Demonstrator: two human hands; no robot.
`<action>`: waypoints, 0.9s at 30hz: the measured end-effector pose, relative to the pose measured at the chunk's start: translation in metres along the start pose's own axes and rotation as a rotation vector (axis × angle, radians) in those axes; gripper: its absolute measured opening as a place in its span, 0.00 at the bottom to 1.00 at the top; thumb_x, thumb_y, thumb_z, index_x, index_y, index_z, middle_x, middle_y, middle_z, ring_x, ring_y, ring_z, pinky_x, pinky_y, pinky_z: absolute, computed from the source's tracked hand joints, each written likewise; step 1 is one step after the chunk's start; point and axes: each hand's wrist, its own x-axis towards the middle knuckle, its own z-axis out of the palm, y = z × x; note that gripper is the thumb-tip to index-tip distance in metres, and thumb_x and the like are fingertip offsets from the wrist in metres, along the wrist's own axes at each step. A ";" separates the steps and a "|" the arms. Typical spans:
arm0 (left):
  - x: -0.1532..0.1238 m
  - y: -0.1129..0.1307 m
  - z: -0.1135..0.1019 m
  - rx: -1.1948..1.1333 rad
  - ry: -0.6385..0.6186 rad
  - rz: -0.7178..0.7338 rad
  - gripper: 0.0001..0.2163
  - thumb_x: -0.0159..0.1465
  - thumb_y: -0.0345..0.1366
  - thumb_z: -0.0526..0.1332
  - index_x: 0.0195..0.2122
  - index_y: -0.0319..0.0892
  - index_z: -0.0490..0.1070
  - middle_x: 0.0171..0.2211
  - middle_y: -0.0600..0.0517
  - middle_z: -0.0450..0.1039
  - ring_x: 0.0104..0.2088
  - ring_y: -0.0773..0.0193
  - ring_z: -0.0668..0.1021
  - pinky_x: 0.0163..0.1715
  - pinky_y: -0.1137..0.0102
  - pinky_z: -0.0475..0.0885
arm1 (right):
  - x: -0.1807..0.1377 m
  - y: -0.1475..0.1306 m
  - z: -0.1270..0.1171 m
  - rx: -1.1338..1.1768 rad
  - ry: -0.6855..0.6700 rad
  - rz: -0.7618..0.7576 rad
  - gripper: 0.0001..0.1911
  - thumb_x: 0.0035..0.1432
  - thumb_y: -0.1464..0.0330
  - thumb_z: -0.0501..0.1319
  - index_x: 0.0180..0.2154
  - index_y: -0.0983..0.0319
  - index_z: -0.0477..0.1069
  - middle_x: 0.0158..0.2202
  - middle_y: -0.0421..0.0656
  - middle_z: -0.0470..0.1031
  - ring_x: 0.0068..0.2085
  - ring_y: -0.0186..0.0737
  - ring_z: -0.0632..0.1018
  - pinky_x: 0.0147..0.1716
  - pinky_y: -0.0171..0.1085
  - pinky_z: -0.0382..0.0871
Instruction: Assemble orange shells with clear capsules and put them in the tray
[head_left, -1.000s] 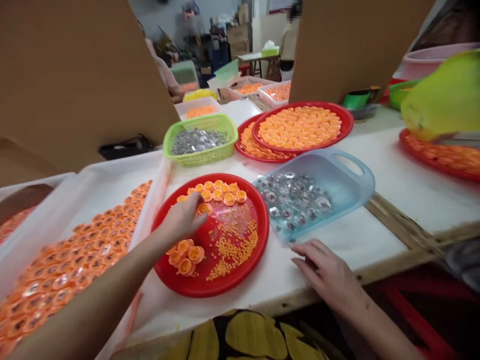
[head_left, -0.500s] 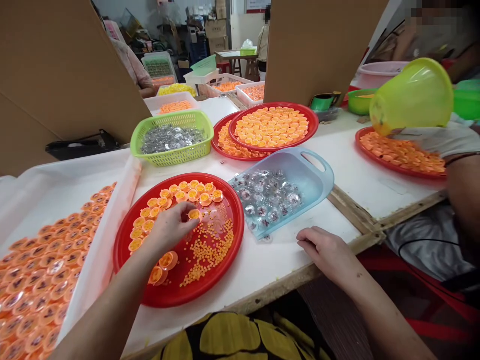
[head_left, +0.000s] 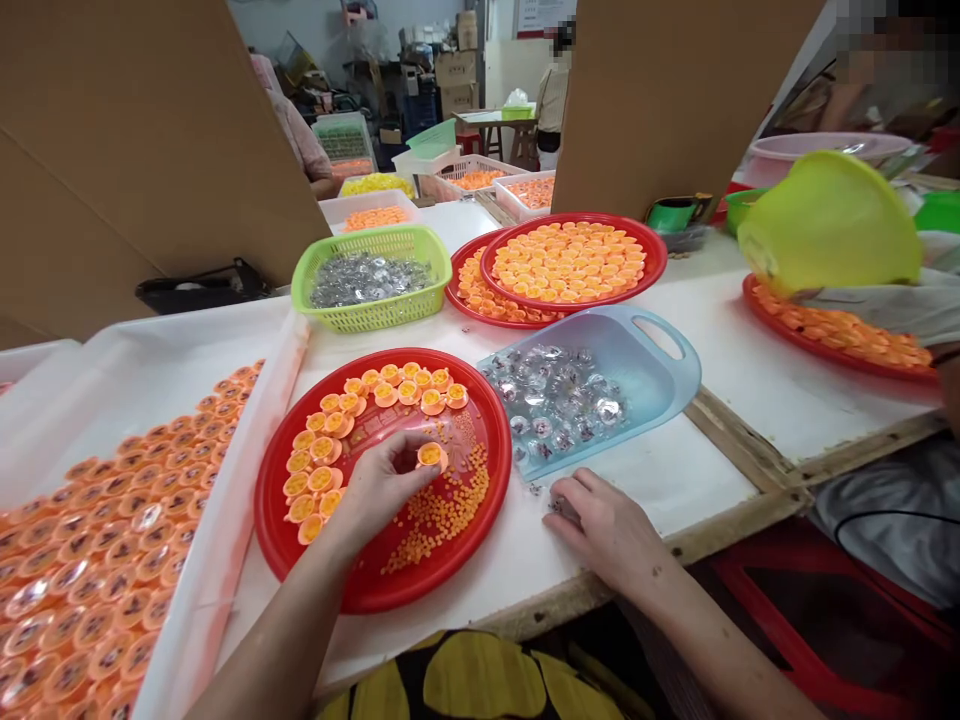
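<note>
My left hand [head_left: 379, 487] hovers over the near red tray [head_left: 480, 520] and pinches one small orange cup [head_left: 430, 456] filled with yellow beads. Several more filled orange cups [head_left: 390, 385] line the tray's far and left rim. Loose yellow beads [head_left: 442, 505] lie heaped in the tray's right half. My right hand [head_left: 604, 525] rests on the white table just below the blue scoop tray [head_left: 667, 375], fingers curled over a small clear piece [head_left: 559, 508]. The blue scoop holds several clear shiny lids [head_left: 555, 390].
A white bin of sealed orange cups [head_left: 90, 560] sits at my left. A green basket of clear lids [head_left: 367, 275] and stacked red trays of orange cups [head_left: 570, 262] stand behind. At right, another person tips a green bucket [head_left: 832, 220] over a red tray [head_left: 840, 335]. Cardboard dividers [head_left: 150, 130] rise behind.
My left hand drew back toward me with an orange cup pinched in it. My right hand slid left along the table to a clear piece below the blue scoop.
</note>
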 end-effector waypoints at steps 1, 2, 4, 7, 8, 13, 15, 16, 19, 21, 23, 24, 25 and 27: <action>0.000 0.000 0.000 0.002 0.010 -0.007 0.17 0.52 0.42 0.66 0.40 0.39 0.70 0.36 0.50 0.74 0.33 0.62 0.76 0.35 0.69 0.70 | 0.000 0.000 -0.002 0.038 -0.036 0.010 0.05 0.56 0.72 0.62 0.38 0.63 0.70 0.34 0.43 0.67 0.37 0.44 0.73 0.35 0.39 0.67; 0.000 0.001 0.000 0.004 0.017 -0.013 0.17 0.52 0.42 0.66 0.40 0.39 0.70 0.36 0.50 0.74 0.33 0.63 0.75 0.33 0.69 0.70 | 0.000 0.000 -0.005 0.069 -0.072 0.023 0.06 0.56 0.73 0.61 0.38 0.63 0.69 0.35 0.43 0.67 0.37 0.44 0.72 0.36 0.39 0.67; -0.001 0.002 -0.002 -0.006 0.010 -0.013 0.16 0.53 0.42 0.65 0.40 0.40 0.69 0.36 0.50 0.73 0.33 0.63 0.75 0.33 0.70 0.69 | 0.002 -0.001 -0.008 0.099 -0.128 0.043 0.06 0.56 0.74 0.60 0.38 0.63 0.69 0.36 0.44 0.66 0.37 0.43 0.72 0.37 0.39 0.67; -0.004 0.002 -0.004 -0.045 -0.027 0.018 0.15 0.54 0.40 0.65 0.41 0.40 0.69 0.38 0.50 0.73 0.37 0.63 0.75 0.37 0.69 0.69 | 0.003 -0.003 -0.009 0.100 -0.184 0.049 0.05 0.55 0.76 0.58 0.35 0.64 0.68 0.34 0.44 0.65 0.35 0.42 0.72 0.36 0.39 0.66; -0.005 0.001 -0.004 -0.052 -0.033 0.025 0.15 0.54 0.40 0.65 0.41 0.39 0.69 0.38 0.50 0.73 0.37 0.62 0.75 0.38 0.69 0.69 | 0.003 -0.003 -0.010 0.093 -0.189 0.047 0.04 0.55 0.77 0.58 0.34 0.64 0.68 0.34 0.43 0.65 0.35 0.42 0.72 0.35 0.39 0.66; -0.009 -0.002 -0.005 -0.127 -0.049 0.022 0.14 0.54 0.36 0.65 0.41 0.39 0.69 0.37 0.49 0.73 0.37 0.63 0.74 0.38 0.69 0.68 | 0.001 0.002 -0.008 0.116 -0.207 0.003 0.08 0.54 0.78 0.55 0.38 0.63 0.65 0.35 0.43 0.65 0.35 0.41 0.71 0.34 0.39 0.66; -0.009 -0.003 -0.004 -0.221 -0.065 0.027 0.14 0.53 0.35 0.66 0.40 0.39 0.69 0.37 0.50 0.73 0.37 0.64 0.74 0.38 0.69 0.68 | 0.001 0.005 -0.007 0.136 -0.225 -0.007 0.09 0.54 0.78 0.55 0.39 0.63 0.64 0.35 0.43 0.65 0.35 0.41 0.71 0.35 0.39 0.66; -0.009 -0.004 -0.004 -0.274 -0.074 0.027 0.14 0.53 0.35 0.67 0.39 0.39 0.69 0.36 0.50 0.73 0.36 0.64 0.74 0.39 0.69 0.69 | 0.001 0.007 -0.006 0.136 -0.233 -0.004 0.08 0.54 0.77 0.55 0.37 0.62 0.63 0.34 0.43 0.65 0.35 0.41 0.71 0.34 0.39 0.66; -0.010 -0.004 -0.005 -0.386 -0.099 0.021 0.14 0.52 0.34 0.68 0.39 0.39 0.69 0.35 0.51 0.72 0.36 0.66 0.74 0.38 0.69 0.68 | 0.000 0.010 -0.005 0.126 -0.227 0.010 0.03 0.54 0.74 0.54 0.32 0.61 0.62 0.32 0.42 0.65 0.32 0.41 0.70 0.31 0.40 0.65; -0.012 -0.003 -0.006 -0.411 -0.118 0.013 0.14 0.53 0.34 0.67 0.40 0.40 0.70 0.37 0.51 0.72 0.36 0.66 0.73 0.39 0.70 0.68 | 0.000 0.009 -0.009 0.186 -0.195 0.019 0.02 0.55 0.72 0.54 0.32 0.60 0.62 0.31 0.41 0.65 0.31 0.40 0.70 0.30 0.40 0.66; -0.013 -0.002 -0.005 -0.423 -0.151 0.007 0.14 0.55 0.34 0.67 0.42 0.40 0.70 0.38 0.51 0.71 0.37 0.67 0.73 0.40 0.71 0.68 | 0.002 0.003 -0.016 0.331 -0.166 0.032 0.02 0.57 0.69 0.55 0.34 0.60 0.62 0.31 0.41 0.66 0.30 0.38 0.71 0.29 0.39 0.67; -0.014 -0.001 -0.003 -0.432 -0.177 0.000 0.13 0.56 0.34 0.66 0.42 0.41 0.70 0.39 0.51 0.71 0.37 0.67 0.73 0.40 0.71 0.68 | 0.004 -0.002 -0.020 0.428 -0.152 0.035 0.03 0.58 0.67 0.56 0.35 0.59 0.63 0.31 0.40 0.67 0.30 0.38 0.72 0.29 0.38 0.68; -0.015 0.000 -0.001 -0.447 -0.202 -0.006 0.13 0.56 0.34 0.66 0.43 0.41 0.69 0.39 0.51 0.70 0.37 0.68 0.73 0.39 0.71 0.68 | 0.008 -0.008 -0.024 0.532 -0.136 0.029 0.04 0.58 0.66 0.57 0.36 0.59 0.63 0.32 0.40 0.68 0.31 0.37 0.72 0.30 0.37 0.69; -0.017 0.003 0.004 -0.492 -0.222 -0.016 0.14 0.55 0.33 0.66 0.43 0.41 0.68 0.40 0.52 0.69 0.36 0.68 0.73 0.38 0.71 0.68 | 0.018 -0.024 -0.029 0.729 -0.102 -0.022 0.07 0.58 0.65 0.59 0.39 0.58 0.65 0.34 0.41 0.71 0.34 0.38 0.74 0.32 0.37 0.71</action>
